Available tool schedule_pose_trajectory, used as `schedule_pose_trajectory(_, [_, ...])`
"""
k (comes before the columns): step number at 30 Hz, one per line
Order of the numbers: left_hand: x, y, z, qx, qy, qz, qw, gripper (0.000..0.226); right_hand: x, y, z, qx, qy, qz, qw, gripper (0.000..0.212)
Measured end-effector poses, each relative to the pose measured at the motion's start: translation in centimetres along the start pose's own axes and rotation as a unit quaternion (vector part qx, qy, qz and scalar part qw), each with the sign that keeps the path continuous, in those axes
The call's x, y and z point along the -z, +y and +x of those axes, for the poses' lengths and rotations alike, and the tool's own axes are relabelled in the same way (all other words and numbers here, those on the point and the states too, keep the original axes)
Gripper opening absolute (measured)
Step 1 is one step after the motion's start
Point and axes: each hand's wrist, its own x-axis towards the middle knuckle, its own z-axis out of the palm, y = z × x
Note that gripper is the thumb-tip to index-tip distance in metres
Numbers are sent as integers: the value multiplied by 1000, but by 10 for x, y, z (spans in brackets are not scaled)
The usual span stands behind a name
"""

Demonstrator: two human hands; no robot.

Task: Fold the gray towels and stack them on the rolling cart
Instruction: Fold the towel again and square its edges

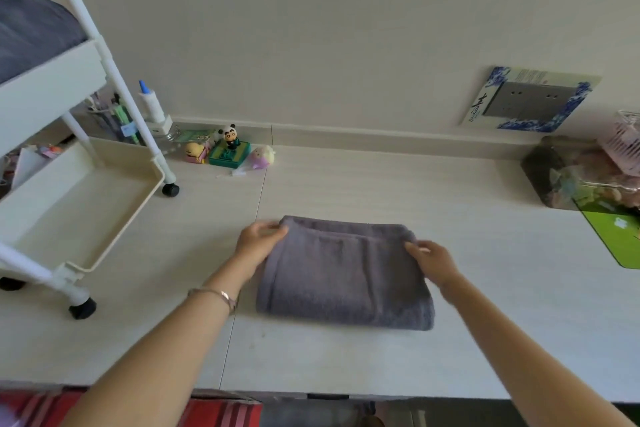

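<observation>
Hidden or cut off: the rolling cart [86, 163] runs off the left edge of the frame; only part of its upper and lower trays and two near casters show. The items at the right edge, a dark tray with clear packaging and a pink comb-like piece, are cropped and hard to identify.
Blur: the right hand [434, 262] and the near right corner of the towel are smeared; finger detail there is unclear.
Gray towel [343, 274]: lies folded on the pale tabletop [485, 288], centre of the frame, well apart from the cart.
Towel orientation: a rough rectangle, slightly wider than deep; long axis runs left to right across the frame. A folded layer edge shows as a band parallel to the far edge.
Left hand [258, 241]: at the towel's far left corner, fingers curled together and pinching the corner edge. A thin bracelet [216, 295] sits on the wrist.
Right hand state: rests on the towel near its far right corner, fingers bent onto the cloth; whether it pinches or only presses, cannot tell.
Cart upper tray: gray fabric [31, 28] lies in it, upper left of the frame; whether it is folded cannot be made out.
Cart lower tray: its floor shows bare where visible.
Background: small figurines [228, 146] stand against the wall, left of centre; a wall socket with a blue patterned surround [530, 99] sits at upper right.
</observation>
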Motion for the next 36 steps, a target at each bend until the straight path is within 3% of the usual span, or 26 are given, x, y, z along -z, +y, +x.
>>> schedule_pose_trajectory(3, [-10, -34, -11, 27, 44, -31, 998, 26, -10, 18, -18, -15, 30, 68, 997, 37])
schedule_pose_trajectory(7, [-6, -47, -34, 16, -46, 10, 999, 27, -14, 42, -53, 15, 33, 55, 998, 28])
schedule_pose_trajectory(9, [-5, -55, -37, -24, -62, 37, 997, 29, -18, 51, -61, 35, 31, 24, 999, 23])
schedule_pose_trajectory(11, [-5, -60, -38, -95, -41, 64, 993, 39, -23, 52, -63, 48, 50, 9, 998, 30])
schedule_pose_trajectory(16, [-17, -46, -36, -190, 24, 52, 980, 15, -27, 29, -58, 98, 131, 21, 986, 31])
schedule_pose_trajectory(18, [-21, -47, -28, -175, 35, 62, 982, 19, -26, 23, -50, 91, 150, 19, 984, 33])
schedule_pose_trajectory(23, [-29, -59, -18, -88, 48, 73, 992, 19, -32, 26, -25, 15, 100, -46, 994, 32])
schedule_pose_trajectory(26, [-29, -53, -22, -79, 58, 106, 990, 23, -32, 22, -26, -7, 128, -94, 987, 26])
schedule_pose_trajectory(28, [-29, -43, -26, -100, 106, 204, 968, 35, -34, 19, -31, 50, 190, -119, 973, 35])
schedule_pose_trajectory(30, [-35, -26, -28, -216, 174, 281, 919, 55, -45, 5, -34, 153, 222, -148, 951, 43])
schedule_pose_trajectory(31, [-42, -17, -29, -285, 174, 314, 889, 59, -54, -3, -35, 196, 203, -174, 943, 46])
schedule_pose_trajectory(33, [-64, -4, -27, -356, 89, 400, 840, 58, -76, -16, -35, 253, 122, -243, 929, 60])
schedule_pose_trajectory(36, [-95, -21, -20, -319, -10, 480, 817, 59, -100, -11, -30, 253, 23, -319, 913, 72])
